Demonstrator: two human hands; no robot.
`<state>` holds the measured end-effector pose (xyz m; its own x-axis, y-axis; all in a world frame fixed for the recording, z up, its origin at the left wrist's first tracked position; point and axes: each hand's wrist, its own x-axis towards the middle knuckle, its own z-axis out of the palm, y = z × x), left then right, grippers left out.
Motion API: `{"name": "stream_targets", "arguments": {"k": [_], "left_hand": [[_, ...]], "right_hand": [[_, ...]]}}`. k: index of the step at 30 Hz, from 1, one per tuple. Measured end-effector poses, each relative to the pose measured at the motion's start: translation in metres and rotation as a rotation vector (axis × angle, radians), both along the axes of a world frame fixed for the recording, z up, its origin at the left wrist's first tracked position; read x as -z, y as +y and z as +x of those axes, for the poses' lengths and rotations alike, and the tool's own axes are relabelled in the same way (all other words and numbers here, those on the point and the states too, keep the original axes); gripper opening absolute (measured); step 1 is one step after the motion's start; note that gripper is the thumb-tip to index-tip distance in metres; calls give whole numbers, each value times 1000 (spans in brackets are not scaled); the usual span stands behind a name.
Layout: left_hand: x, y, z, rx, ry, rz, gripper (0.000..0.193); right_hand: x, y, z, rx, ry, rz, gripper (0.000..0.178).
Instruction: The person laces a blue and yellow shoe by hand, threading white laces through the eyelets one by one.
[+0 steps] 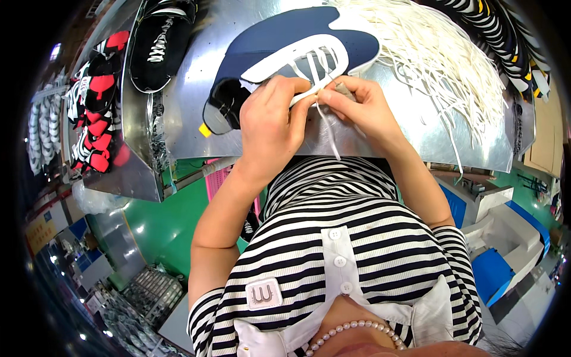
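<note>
A flat navy shoe upper (267,33) with a white eyelet panel (270,65) lies on the metal table in front of me. White lace (318,65) crosses its opening in several rows. My left hand (273,113) is closed in a pinch on the near edge of the upper. In my right hand (360,107) is a slim tool with a beige wrapped handle (344,90); its tip is hard to make out by the eyelets. Both hands' fingertips meet at the panel's edge. A loose lace end (329,134) hangs below them. The upper's dark heel part (229,101) rests left of my left hand.
A heap of loose white laces (440,65) covers the table's right side. A laced black upper (156,50) lies at the left. Striped uppers (505,35) are stacked at the far right. Red, black and white pieces (98,113) hang beyond the table's left edge (143,172).
</note>
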<state>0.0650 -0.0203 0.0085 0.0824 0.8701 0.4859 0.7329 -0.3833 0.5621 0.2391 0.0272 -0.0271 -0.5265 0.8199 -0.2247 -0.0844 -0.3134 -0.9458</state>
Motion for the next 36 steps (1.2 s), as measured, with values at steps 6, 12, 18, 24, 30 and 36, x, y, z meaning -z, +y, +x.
{"name": "stream_targets", "arguments": {"k": [6, 12, 18, 24, 30, 36], "left_hand": [[-5, -1, 0, 13, 120, 65, 17], [-12, -4, 4, 26, 112, 162, 21], [-30, -3, 7, 48, 72, 170, 25], [-35, 1, -8, 13, -22, -29, 20], [11, 5, -17, 77, 320, -479, 22], [11, 13, -22, 116, 87, -655, 24]], "right_hand": [[-11, -15, 0, 29, 7, 12, 21], [1, -22, -4, 332, -192, 519, 23], [2, -12, -5, 268, -40, 367, 20], [5, -46, 32, -305, -191, 460, 16], [7, -9, 17, 163, -137, 258, 18], [21, 3, -6, 238, 7, 336, 16]]}}
